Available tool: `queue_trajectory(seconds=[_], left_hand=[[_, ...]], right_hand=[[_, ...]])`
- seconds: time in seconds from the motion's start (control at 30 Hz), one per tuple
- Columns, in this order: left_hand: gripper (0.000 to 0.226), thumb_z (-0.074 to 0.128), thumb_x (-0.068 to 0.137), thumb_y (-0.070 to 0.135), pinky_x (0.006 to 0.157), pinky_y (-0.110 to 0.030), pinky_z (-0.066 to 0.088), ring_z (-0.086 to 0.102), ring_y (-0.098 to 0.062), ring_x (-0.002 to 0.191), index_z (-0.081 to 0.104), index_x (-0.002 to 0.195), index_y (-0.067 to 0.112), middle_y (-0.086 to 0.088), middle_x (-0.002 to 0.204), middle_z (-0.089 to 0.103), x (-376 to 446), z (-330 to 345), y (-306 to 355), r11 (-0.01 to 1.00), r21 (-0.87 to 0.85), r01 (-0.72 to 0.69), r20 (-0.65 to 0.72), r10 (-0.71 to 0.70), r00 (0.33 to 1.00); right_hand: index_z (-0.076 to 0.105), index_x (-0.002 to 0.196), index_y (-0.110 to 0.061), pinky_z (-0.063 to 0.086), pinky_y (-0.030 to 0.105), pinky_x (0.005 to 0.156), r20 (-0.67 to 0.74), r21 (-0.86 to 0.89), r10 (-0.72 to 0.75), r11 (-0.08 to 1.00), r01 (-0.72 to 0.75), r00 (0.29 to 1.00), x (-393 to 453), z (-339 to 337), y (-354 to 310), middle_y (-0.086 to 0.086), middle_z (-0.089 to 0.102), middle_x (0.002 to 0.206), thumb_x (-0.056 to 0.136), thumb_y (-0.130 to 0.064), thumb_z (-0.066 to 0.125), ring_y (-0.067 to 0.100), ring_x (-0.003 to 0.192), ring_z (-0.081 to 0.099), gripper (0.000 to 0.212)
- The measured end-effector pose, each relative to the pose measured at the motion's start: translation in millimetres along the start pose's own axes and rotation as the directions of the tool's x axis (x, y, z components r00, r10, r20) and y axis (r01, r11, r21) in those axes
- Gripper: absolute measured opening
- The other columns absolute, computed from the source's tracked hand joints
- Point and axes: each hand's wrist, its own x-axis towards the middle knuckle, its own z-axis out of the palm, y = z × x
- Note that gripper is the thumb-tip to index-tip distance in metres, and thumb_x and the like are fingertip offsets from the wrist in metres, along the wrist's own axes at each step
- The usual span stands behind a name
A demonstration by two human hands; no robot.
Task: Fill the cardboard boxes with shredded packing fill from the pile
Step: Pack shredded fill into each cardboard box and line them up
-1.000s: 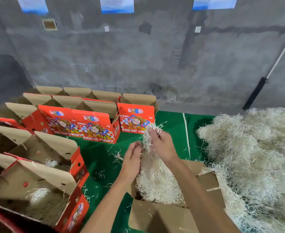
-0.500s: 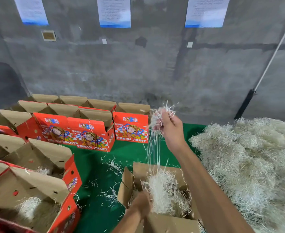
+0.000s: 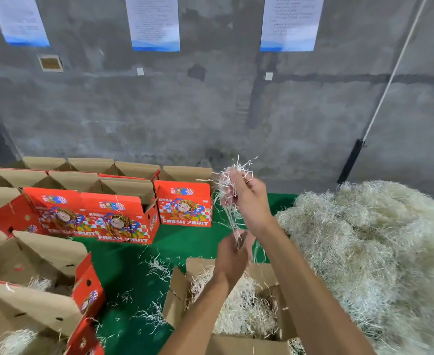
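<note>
Raised since before, left hand [image 3: 232,254] pinches pale stringy shredded fill [image 3: 232,201] dangling from gripping right hand [image 3: 249,201].

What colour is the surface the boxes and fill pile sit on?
Green, seen in the head view: the green surface shows between the boxes and the pile.

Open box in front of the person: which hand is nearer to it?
Left. The left hand hovers just above the open box and its fill, pinching strands that hang from above. The right hand is higher, gripping a clump of shredded fill.
</note>
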Motion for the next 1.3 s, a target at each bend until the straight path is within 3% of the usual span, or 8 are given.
queue_trajectory(seconds=[0.13,0.37,0.6,0.7,0.83,0.97,1.17,1.3], left_hand=[[0.055,0.049,0.098,0.056,0.039,-0.024,0.021,0.033,-0.018,0.037,0.054,0.056,0.021,0.006,0.044,0.04,-29.2,23.0,-54.5,0.997,-0.024,0.069,0.081,-0.067,0.994],[0.039,0.057,0.098,0.041,0.034,-0.021,0.02,0.03,-0.005,0.032,0.058,0.069,0.015,0.009,0.041,0.04,-50.1,34.7,-115.7,0.841,0.273,0.466,0.025,-0.491,0.871],[0.037,0.053,0.099,0.02,0.046,-0.036,0.031,0.037,-0.016,0.046,0.053,0.063,0.012,0.003,0.052,0.045,-35.4,10.0,-76.1,0.951,0.144,0.273,0.119,-0.29,0.95],[0.02,0.066,0.092,0.037,0.074,-0.03,0.049,0.054,-0.014,0.067,0.058,0.085,0.019,0.001,0.08,0.055,-18.3,6.8,-30.9,0.933,-0.207,0.294,0.076,-0.284,0.956],[0.083,0.078,0.07,0.063,0.071,-0.031,0.052,0.068,-0.007,0.09,0.037,0.138,0.039,0.011,0.108,0.063,16.6,4.8,23.5,0.984,0.027,0.174,-0.061,-0.172,0.983],[0.021,0.07,0.092,0.033,0.063,-0.033,0.055,0.071,-0.015,0.07,0.067,0.101,0.014,-0.003,0.082,0.075,46.4,11.0,47.4,0.987,0.008,0.163,0.142,-0.162,0.976],[0.012,0.062,0.097,0.034,0.055,-0.023,0.051,0.067,-0.005,0.063,0.067,0.096,0.023,0.005,0.084,0.075,54.2,50.8,36.0,0.962,0.2,0.185,0.214,-0.227,0.95],[0.017,0.051,0.103,0.024,0.051,-0.019,0.048,0.064,-0.006,0.063,0.063,0.094,0.017,-0.002,0.09,0.073,62.3,104.5,54.5,0.957,0.104,0.272,0.219,-0.289,0.932]], right_hand=[[0.055,0.091,0.012,0.045,0.05,0.071,-0.053,0.072,-0.042,0.996,0.045,0.998,10.7,-11.6,-13.5,0.006,0.055,0.066,0.096,-0.047,0.06,0.027,0.066,0.047,0.06],[0.055,0.094,0.012,0.041,0.045,0.064,-0.125,0.103,-0.096,0.989,0.109,0.988,17.9,-36.4,-29.4,0.005,0.055,0.068,0.101,-0.039,0.056,0.02,0.056,0.053,0.051],[0.065,0.088,-0.008,0.056,0.036,0.073,-0.122,0.127,-0.07,0.988,0.085,0.99,17.7,-55.6,-22.3,0.002,0.06,0.067,0.102,-0.034,0.057,0.027,0.069,0.066,0.03],[0.066,0.086,-0.014,0.055,0.034,0.07,-0.108,0.126,-0.012,0.992,0.026,0.994,16.1,-50.1,-12.2,0.002,0.06,0.066,0.102,-0.033,0.056,0.027,0.067,0.064,0.027],[0.064,0.084,-0.004,0.056,0.035,0.067,-0.005,0.018,0.001,1.0,-0.001,1.0,14.5,-44.7,-3.1,0.01,0.062,0.071,0.099,-0.04,0.057,0.026,0.064,0.061,0.04],[0.066,0.082,0.0,0.052,0.032,0.052,-0.16,-0.15,-0.096,0.986,0.073,0.982,16.0,-67.0,-11.8,0.007,0.071,0.069,0.101,-0.041,0.054,0.021,0.055,0.062,0.047],[0.039,0.059,-0.021,0.02,0.023,0.041,-0.475,-0.333,-0.196,0.942,0.031,0.858,4.9,-154.6,-23.8,-0.011,0.035,0.046,0.105,-0.045,0.045,0.007,0.041,0.024,0.052],[0.048,0.063,-0.016,0.033,0.024,0.044,-0.498,-0.344,-0.155,0.938,-0.031,0.853,-23.6,-190.2,-7.9,-0.011,0.04,0.048,0.106,-0.042,0.044,0.01,0.042,0.033,0.05]])
